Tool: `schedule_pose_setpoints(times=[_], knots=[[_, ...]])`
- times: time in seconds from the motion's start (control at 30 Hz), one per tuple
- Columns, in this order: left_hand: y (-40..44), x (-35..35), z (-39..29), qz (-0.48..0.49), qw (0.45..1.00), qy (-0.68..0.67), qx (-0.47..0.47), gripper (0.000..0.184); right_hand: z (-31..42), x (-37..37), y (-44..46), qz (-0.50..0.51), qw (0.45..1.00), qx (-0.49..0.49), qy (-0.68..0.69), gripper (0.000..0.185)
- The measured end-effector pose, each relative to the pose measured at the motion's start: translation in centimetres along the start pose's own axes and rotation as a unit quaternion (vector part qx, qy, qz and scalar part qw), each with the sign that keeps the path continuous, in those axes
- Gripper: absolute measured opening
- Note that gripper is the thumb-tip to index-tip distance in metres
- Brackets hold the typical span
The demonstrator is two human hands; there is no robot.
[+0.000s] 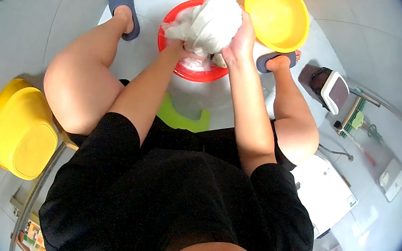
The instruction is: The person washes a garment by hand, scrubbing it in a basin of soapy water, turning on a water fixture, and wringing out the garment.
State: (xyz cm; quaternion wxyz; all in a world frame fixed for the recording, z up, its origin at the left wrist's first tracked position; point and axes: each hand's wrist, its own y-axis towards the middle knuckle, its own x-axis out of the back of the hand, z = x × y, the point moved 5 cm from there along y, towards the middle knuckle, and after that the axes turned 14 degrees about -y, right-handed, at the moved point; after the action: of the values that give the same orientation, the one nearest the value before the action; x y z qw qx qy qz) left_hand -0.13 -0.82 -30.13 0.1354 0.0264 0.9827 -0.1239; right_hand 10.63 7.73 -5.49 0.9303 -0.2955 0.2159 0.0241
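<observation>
A bunched white cloth [218, 23] is held up over a red basin [195, 75] with soapy suds in it. My left hand [183, 51] is closed on the cloth's lower left part, near the suds, and its fingers are partly hidden. From the right side, my right hand [242, 42] grips the same cloth higher up, its fingertips behind the fabric. Some of the cloth hangs loosely to the left, over the basin's rim.
Touching distance from my right hand, a yellow basin [302, 34] stands at the upper right. A green stool [181, 119] is beneath me. Slippered feet [125, 6] flank the basins. A yellow tub [18, 127] is at left, a white appliance [321, 192] at right.
</observation>
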Motion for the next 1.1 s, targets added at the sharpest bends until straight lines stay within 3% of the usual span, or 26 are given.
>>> schedule_pose_setpoints(times=[0.03,0.07,0.13,0.2,0.23,0.27,0.3,0.37,0.4,0.43,0.5,0.53,0.6,0.63,0.67,0.7,0.77,0.8,0.83,0.87,0.9,0.93,0.97,1.03,1.1], knots=[[0.6,-0.8,-2.1,0.091,0.968,-0.217,-0.091,0.083,0.3,0.0,-0.6,0.010,0.999,-0.013,-0.030,0.039],[0.9,-1.4,-3.0,0.092,0.967,-0.219,-0.094,0.083,0.7,0.0,-0.9,0.019,0.998,-0.026,-0.062,0.040],[1.1,-3.2,-7.2,0.105,0.892,-0.439,-0.023,0.081,0.9,0.5,-0.8,0.016,0.992,-0.019,-0.121,0.040],[0.9,-2.6,-0.8,0.066,0.887,-0.457,0.030,0.079,0.6,1.6,0.1,0.013,0.984,-0.013,-0.179,0.040],[0.0,-3.5,-2.8,0.024,0.876,-0.474,0.084,0.077,1.0,3.0,0.9,-0.041,0.928,0.069,-0.364,0.038],[-2.4,-3.9,-4.2,-0.094,0.881,-0.440,0.150,0.063,1.1,4.0,1.4,-0.093,0.828,0.147,-0.533,0.038],[-2.4,-3.4,-3.1,-0.095,0.880,-0.440,0.152,0.063,0.2,4.9,1.9,-0.094,0.828,0.145,-0.533,0.038],[-1.9,-2.5,2.2,-0.093,0.798,-0.549,0.230,0.058,-2.4,6.5,3.2,-0.061,0.734,0.137,-0.662,0.037],[-0.8,-2.7,3.3,-0.080,0.820,-0.524,0.216,0.052,-5.5,8.6,5.3,-0.042,0.704,0.205,-0.679,0.040],[-0.6,-2.6,3.3,-0.082,0.818,-0.525,0.218,0.052,-7.1,8.9,5.0,0.002,0.715,0.086,-0.694,0.040],[-1.5,-1.0,5.0,-0.250,0.788,-0.474,0.302,0.040,-9.4,7.2,4.0,0.050,0.576,0.124,-0.807,0.041],[-0.8,-0.8,6.1,-0.210,0.814,-0.464,0.281,0.033,-11.3,7.5,4.8,0.053,0.577,0.120,-0.806,0.041],[-0.9,0.8,9.9,-0.266,0.822,-0.390,0.317,0.034,-14.1,6.8,4.7,0.039,0.546,0.335,-0.767,0.048],[-1.6,1.4,8.4,-0.314,0.826,-0.313,0.347,0.036,-15.6,7.3,5.0,0.042,0.550,0.332,-0.765,0.048],[-2.6,1.6,6.9,-0.343,0.828,-0.224,0.383,0.049,-17.5,7.6,5.1,0.066,0.529,0.314,-0.786,0.054],[-2.4,2.1,9.5,-0.348,0.825,-0.222,0.387,0.049,-18.8,7.7,5.1,0.090,0.507,0.297,-0.804,0.060],[-1.5,4.4,16.1,-0.438,0.822,-0.240,0.273,0.059,-19.7,8.2,4.9,0.102,0.500,0.276,-0.814,0.070],[-2.5,2.2,7.8,-0.402,0.837,-0.221,0.298,0.065,-21.3,9.4,5.7,0.122,0.493,0.219,-0.833,0.073],[-2.4,2.4,7.9,-0.407,0.836,-0.217,0.299,0.065,-22.4,10.2,6.3,0.142,0.484,0.161,-0.848,0.077],[-2.3,2.7,8.5,-0.376,0.858,-0.175,0.301,0.064,-22.6,10.5,7.5,0.162,0.446,0.088,-0.876,0.067],[-2.4,3.1,9.4,-0.344,0.879,-0.131,0.305,0.063,-24.5,11.9,9.8,0.225,0.412,-0.027,-0.883,0.059],[-2.6,3.5,10.8,-0.331,0.877,-0.184,0.294,0.058,-26.7,13.8,11.9,0.284,0.369,-0.141,-0.874,0.052],[-2.8,4.3,12.6,-0.333,0.877,-0.180,0.296,0.058,-28.1,15.2,13.0,0.286,0.372,-0.140,-0.872,0.052],[-3.0,4.7,15.6,-0.338,0.859,-0.228,0.311,0.053,-27.5,15.8,14.0,0.172,0.474,0.028,-0.863,0.043],[-2.9,4.2,16.3,-0.353,0.849,-0.269,0.286,0.053,-24.2,13.6,13.1,0.162,0.462,0.041,-0.871,0.042]])
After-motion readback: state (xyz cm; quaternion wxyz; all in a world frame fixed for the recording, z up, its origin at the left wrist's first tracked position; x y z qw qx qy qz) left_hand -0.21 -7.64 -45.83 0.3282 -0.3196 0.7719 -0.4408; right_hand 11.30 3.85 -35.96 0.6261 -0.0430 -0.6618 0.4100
